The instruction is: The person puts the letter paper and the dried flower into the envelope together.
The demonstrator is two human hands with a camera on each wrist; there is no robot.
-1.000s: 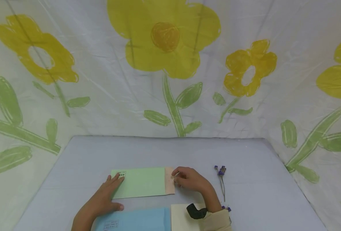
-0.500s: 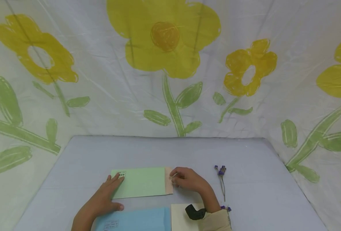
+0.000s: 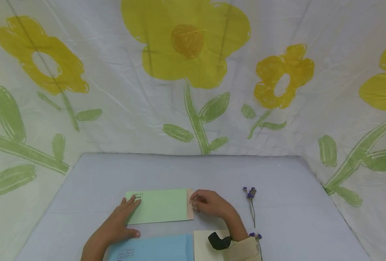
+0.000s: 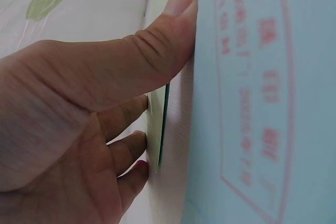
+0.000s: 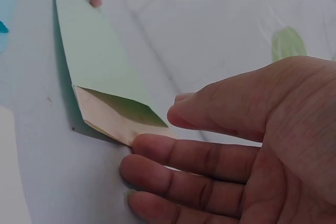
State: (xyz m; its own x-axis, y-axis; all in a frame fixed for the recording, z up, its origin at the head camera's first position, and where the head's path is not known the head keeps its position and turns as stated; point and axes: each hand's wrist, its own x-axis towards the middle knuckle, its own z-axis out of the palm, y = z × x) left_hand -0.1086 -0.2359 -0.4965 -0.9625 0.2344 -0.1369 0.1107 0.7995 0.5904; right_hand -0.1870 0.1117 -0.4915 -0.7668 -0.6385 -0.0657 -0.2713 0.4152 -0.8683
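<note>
A light green envelope [image 3: 161,204] with a small printed box at its left end lies on the table. From its gaping right end sticks a narrow strip of pale pink paper [image 3: 190,214]. My left hand [image 3: 118,221] rests its straight fingers on the envelope's left end, thumb spread toward the blue envelope [image 3: 154,246]. In the right wrist view, the fingertips of my right hand [image 5: 210,156] touch the outer edge of the pink paper [image 5: 113,119], while the thumb stays apart from them above.
A cream sheet [image 3: 201,244] lies beside the blue envelope, partly under my right wrist, which wears a black device [image 3: 219,241]. To the right are dried purple flower sprigs [image 3: 251,195], with another sprig [image 3: 255,236] nearer the sleeve. A flower-painted curtain [image 3: 140,119] hangs behind.
My right hand has moved slightly left, and the pink paper has slid further into the green envelope, so its visible strip is narrower. The left hand has stayed in place.
</note>
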